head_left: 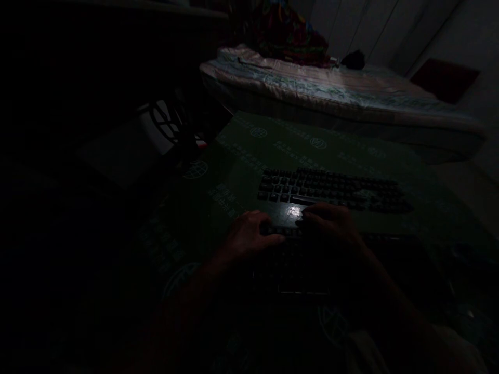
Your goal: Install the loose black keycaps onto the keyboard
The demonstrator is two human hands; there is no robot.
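Dark keyboard body (pixel 290 259) lay at the near side of the green tabletop (pixel 234 161). Left hand (pixel 251 234) rested thumb-out at its far-left edge; right hand (pixel 329 221) had fingertips drawn together. Couldn't tell whether either gripped anything. Steady left-hand bracing, light right-hand touch seemed best. Keycap rows (pixel 327 187) lay farther off. Globe emblems (pixel 318 143) showed; pale lettering (pixel 241 156) was unreadable.
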